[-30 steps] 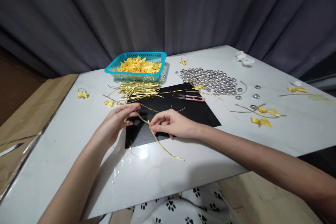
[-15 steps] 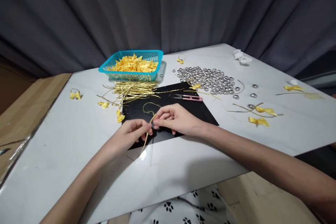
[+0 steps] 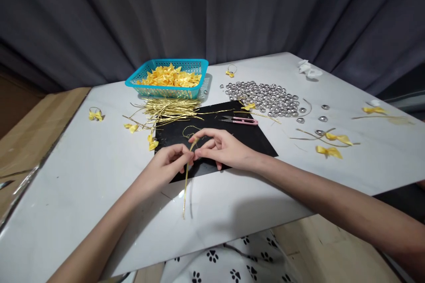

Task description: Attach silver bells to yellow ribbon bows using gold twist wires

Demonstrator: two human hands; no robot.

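Fingertips of my left hand [image 3: 172,161] and my right hand [image 3: 221,148] meet over the front of a black sheet [image 3: 265,146]. Both are closed in a pinch on a gold cord [image 3: 185,194], whose doubled tail hangs down toward me past the sheet's front edge. A thin gold thread [image 3: 188,128] loops up behind the fingers. My right index finger is raised along the cord's upper part. Exactly how the cord and thread cross is hidden by the fingers. Pink-handled thread snips [image 3: 241,120] lie on the sheet beyond my right hand.
A blue basket [image 3: 159,90] of yellow bows stands at the back, with a bundle of gold cords [image 3: 172,108] before it. Many silver beads [image 3: 265,97] lie at back right. Loose yellow bows [image 3: 328,151] and cord pieces lie around. White crumpled tissue [image 3: 308,70] sits at far right.
The cord's tail has slid lower and now hangs longer and straighter toward me. My right index finger has stretched out over the cord's upper part. The view has shifted slightly.
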